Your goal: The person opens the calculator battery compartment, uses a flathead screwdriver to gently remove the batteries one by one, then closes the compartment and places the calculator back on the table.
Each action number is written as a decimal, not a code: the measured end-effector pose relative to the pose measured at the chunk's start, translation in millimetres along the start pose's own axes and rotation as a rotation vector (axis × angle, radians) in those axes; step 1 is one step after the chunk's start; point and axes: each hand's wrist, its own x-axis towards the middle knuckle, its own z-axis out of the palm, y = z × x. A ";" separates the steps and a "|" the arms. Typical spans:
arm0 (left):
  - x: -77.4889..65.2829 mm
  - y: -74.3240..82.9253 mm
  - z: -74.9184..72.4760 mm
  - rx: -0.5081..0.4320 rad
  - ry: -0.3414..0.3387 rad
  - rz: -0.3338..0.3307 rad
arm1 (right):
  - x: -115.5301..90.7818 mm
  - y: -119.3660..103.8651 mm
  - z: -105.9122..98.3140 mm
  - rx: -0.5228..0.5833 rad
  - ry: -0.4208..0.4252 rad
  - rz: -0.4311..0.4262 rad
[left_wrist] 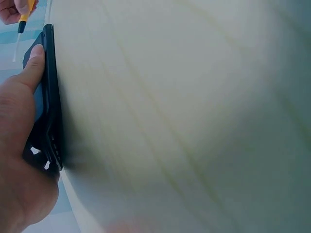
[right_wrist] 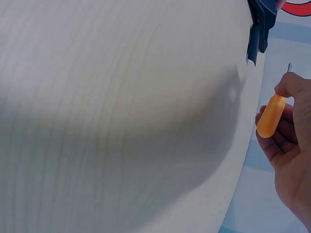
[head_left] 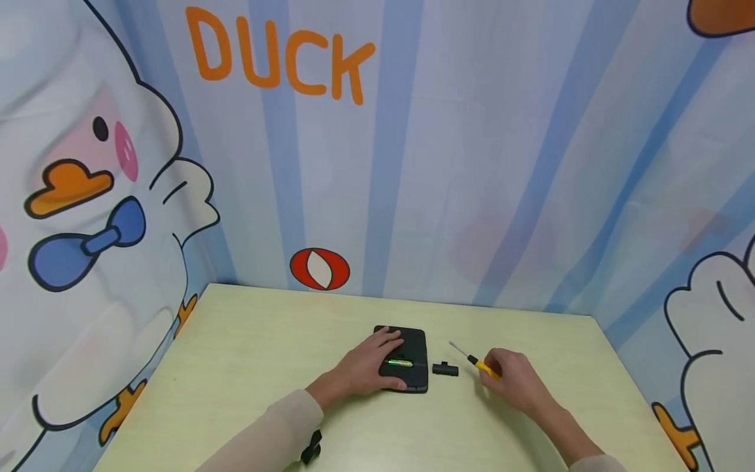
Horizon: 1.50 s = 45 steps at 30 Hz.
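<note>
A flat black device (head_left: pixel 415 344) with rounded corners lies on the table, a green battery (head_left: pixel 400 362) showing in its uncovered recess. My left hand (head_left: pixel 367 364) rests over its left part, fingers towards the far edge and thumb near the close edge. In the left wrist view the thumb lies straight along the top of the device (left_wrist: pixel 53 97). A small black cover (head_left: pixel 445 370) with a tab sits just right of the device. My right hand (head_left: pixel 514 377) grips a yellow-handled screwdriver (head_left: pixel 485 368), its metal tip pointing up and left, clear of the cover.
The pale table (head_left: pixel 236 354) ends at the back against a striped curtain (head_left: pixel 448 164) with duck drawings. Curtain sides also flank the table left and right. A black strap-like piece (head_left: pixel 311 448) is by my left sleeve.
</note>
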 end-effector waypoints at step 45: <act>0.1 -0.6 2.4 0.000 0.012 -0.005 | 14.1 -57.7 -7.0 0.350 -0.008 0.095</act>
